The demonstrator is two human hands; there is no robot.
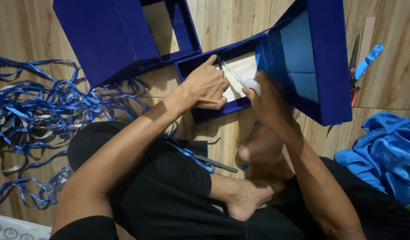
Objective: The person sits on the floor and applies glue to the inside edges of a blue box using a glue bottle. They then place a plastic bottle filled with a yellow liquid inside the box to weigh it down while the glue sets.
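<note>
Seemingly white tape roll (251, 84), right hand (269, 100), velvety blue box (302, 53)

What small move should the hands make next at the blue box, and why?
Probably draw the tape flat along the box edge and press it down. The right hand holds the white roll, a strip is stretched to the left hand at the box's corner, and it hangs unstuck.

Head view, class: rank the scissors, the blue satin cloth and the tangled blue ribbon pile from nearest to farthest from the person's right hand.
From the right hand:
1. Scissors, on the floor to the right, beyond the blue box.
2. Blue satin cloth, lower right.
3. Tangled blue ribbon pile, far left, past the left arm.
</note>
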